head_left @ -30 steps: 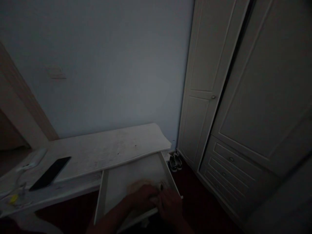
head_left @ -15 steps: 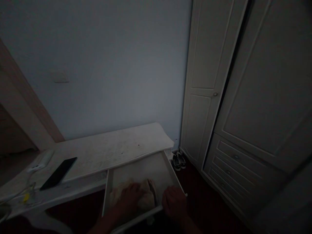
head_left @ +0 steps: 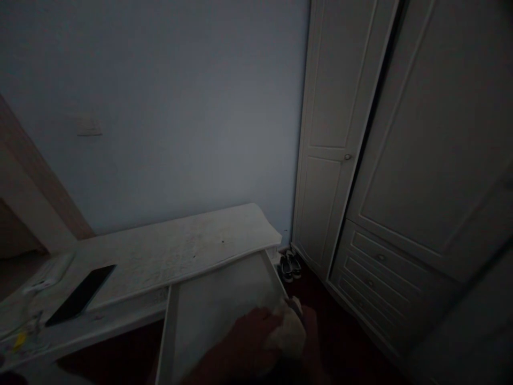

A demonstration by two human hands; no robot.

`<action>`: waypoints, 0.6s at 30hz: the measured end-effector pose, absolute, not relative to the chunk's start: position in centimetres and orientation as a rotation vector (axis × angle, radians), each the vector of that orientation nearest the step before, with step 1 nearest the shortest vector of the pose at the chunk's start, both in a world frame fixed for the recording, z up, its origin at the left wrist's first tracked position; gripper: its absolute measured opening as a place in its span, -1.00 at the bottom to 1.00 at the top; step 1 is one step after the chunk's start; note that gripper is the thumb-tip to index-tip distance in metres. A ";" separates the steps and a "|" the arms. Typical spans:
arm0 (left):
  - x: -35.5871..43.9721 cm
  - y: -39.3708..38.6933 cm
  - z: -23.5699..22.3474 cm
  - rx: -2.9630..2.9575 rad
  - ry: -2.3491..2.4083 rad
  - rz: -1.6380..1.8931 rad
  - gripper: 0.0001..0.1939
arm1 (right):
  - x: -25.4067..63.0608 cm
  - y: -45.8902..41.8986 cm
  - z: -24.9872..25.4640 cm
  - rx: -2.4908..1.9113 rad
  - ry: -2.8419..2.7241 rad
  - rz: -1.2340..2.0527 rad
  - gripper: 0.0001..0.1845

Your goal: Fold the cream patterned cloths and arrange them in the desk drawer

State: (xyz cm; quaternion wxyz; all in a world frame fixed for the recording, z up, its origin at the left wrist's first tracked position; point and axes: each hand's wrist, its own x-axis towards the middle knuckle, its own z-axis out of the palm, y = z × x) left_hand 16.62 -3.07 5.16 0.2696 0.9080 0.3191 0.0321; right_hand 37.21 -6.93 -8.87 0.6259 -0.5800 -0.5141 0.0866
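A cream-coloured, soft cloth bundle is at the right front corner of the pulled-out white drawer, lifted off the drawer's floor. What kind of cloth it is, I cannot make out in this dim light. My left hand grips the bundle from the left, fingers over its top. On its right side my right hand is closed against it, near a darker fold, with most of its fingers hidden.
Left on the white desk lie a dark flat tablet-like slab, a white power strip and a yellow item. Shoes stand on the dark red floor beside the white wardrobe.
The cloth bundle has come up from the drawer's floor and moved right with my left hand. My right hand has left the drawer's front corner and now meets the bundle.
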 end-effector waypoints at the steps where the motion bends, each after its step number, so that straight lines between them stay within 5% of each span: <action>1: 17.2 -3.5 4.6 2.500 0.865 -0.003 -0.31 | 37.7 -7.3 -9.2 -1.322 -1.120 0.246 -0.62; 6: 20.1 -4.6 2.6 2.742 0.786 -0.093 -0.41 | 41.0 -9.4 -9.3 -1.258 -0.981 0.490 -0.55; 18: 28.3 -4.1 0.4 2.974 0.716 0.125 -0.69 | 45.6 -13.2 -10.7 -1.629 -0.688 0.470 -0.31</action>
